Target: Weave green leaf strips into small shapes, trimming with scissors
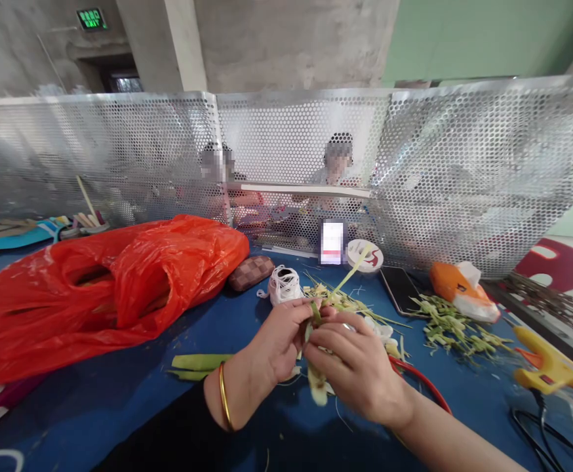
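Note:
Both hands meet above the middle of the blue table, closed around a pale green husk piece (317, 385) whose lower end hangs below the fingers. My left hand (281, 337), with a gold bangle at the wrist, pinches its upper part between thumb and fingers. From the right, my right hand (350, 360) wraps over the same piece and wears a ring; its fingers hide most of what is held. A long pale strip (353, 270) sticks up behind the fingertips. Just beyond the hands are a ball of white string (285, 285) and loose husk shreds (350, 301).
A red plastic bag (202, 255) fills the left side, beside a checkered case (251, 273). Green leaf strips (200, 362) lie near my left wrist. At right are a phone (400, 292), tissues (463, 288), shredded husk (456, 328) and a yellow glue gun (552, 367). People sit behind a perforated metal screen (286, 124).

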`<action>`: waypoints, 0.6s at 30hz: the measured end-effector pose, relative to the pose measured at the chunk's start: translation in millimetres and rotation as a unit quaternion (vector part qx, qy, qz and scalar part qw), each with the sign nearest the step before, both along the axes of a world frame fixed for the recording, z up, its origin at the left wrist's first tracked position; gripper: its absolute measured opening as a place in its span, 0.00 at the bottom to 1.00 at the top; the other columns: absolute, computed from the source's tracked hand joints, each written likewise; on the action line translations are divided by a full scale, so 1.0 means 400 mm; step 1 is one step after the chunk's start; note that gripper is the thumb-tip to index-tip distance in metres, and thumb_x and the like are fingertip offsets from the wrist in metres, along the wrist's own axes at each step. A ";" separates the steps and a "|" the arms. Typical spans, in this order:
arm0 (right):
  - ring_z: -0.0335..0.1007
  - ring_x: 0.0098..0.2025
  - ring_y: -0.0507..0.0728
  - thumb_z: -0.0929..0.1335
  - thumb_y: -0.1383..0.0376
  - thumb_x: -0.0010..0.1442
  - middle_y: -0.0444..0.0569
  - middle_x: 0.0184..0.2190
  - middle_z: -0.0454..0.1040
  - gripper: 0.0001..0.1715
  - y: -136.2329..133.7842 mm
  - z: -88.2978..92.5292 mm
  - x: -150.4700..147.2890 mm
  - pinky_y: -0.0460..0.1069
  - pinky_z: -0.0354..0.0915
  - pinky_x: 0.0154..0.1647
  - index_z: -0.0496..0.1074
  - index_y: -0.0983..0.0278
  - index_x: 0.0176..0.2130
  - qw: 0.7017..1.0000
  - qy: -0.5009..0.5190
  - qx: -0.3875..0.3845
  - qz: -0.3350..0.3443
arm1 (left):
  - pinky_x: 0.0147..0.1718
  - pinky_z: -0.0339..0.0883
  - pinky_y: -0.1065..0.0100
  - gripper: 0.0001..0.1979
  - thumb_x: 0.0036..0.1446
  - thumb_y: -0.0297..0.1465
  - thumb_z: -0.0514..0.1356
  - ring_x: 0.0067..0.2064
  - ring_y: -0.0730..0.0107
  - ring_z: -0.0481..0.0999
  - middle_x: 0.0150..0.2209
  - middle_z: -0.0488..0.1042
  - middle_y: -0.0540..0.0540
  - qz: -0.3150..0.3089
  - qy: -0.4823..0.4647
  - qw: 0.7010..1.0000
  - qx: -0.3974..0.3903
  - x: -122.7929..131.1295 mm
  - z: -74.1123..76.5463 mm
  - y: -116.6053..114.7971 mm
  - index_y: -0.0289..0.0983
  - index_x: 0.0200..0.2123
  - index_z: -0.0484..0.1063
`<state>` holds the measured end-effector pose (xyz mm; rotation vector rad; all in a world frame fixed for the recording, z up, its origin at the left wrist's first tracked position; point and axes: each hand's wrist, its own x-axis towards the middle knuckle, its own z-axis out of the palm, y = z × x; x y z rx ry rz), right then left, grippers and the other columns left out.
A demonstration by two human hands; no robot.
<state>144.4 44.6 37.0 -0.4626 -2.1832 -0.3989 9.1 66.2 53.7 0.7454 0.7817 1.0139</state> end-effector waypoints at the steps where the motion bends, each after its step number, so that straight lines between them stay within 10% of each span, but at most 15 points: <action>1: 0.72 0.34 0.55 0.63 0.75 0.62 0.49 0.31 0.77 0.12 0.000 0.008 0.004 0.54 0.64 0.44 0.74 0.64 0.37 0.998 0.056 -0.042 0.003 | 0.29 0.66 0.75 0.03 0.51 0.25 0.62 0.28 0.76 0.72 0.27 0.75 0.47 0.001 -0.002 1.000 -0.005 -0.002 0.001 0.000 0.32 0.28 0.76; 5: 0.72 0.34 0.56 0.68 0.70 0.59 0.46 0.30 0.77 0.06 0.010 0.027 0.019 0.52 0.66 0.37 0.75 0.60 0.33 0.917 0.299 -0.262 -0.010 | 0.30 0.69 0.73 0.04 0.52 0.25 0.61 0.27 0.74 0.74 0.28 0.76 0.45 -0.009 -0.004 0.999 -0.031 -0.004 0.003 -0.001 0.30 0.31 0.76; 12: 0.72 0.29 0.57 0.76 0.59 0.48 0.48 0.23 0.77 0.11 0.052 0.011 0.020 0.52 0.67 0.36 0.77 0.64 0.24 0.639 0.522 -0.564 0.004 | 0.30 0.72 0.71 0.03 0.57 0.25 0.58 0.27 0.72 0.76 0.30 0.78 0.42 0.015 0.010 1.000 0.004 0.001 0.013 -0.008 0.32 0.33 0.72; 15: 0.73 0.29 0.57 0.76 0.58 0.46 0.48 0.23 0.78 0.12 0.059 0.011 0.021 0.53 0.68 0.38 0.77 0.65 0.24 0.613 0.531 -0.584 0.030 | 0.29 0.72 0.72 0.05 0.58 0.25 0.58 0.27 0.73 0.76 0.31 0.78 0.42 0.019 0.033 0.999 0.008 0.001 0.017 -0.007 0.32 0.36 0.73; 18: 0.73 0.30 0.58 0.76 0.59 0.46 0.48 0.24 0.79 0.11 0.062 0.010 0.026 0.52 0.67 0.39 0.78 0.64 0.25 0.658 0.531 -0.534 0.014 | 0.30 0.73 0.73 0.08 0.59 0.25 0.57 0.28 0.74 0.76 0.33 0.78 0.40 0.018 0.059 0.998 0.012 0.000 0.021 -0.007 0.30 0.39 0.74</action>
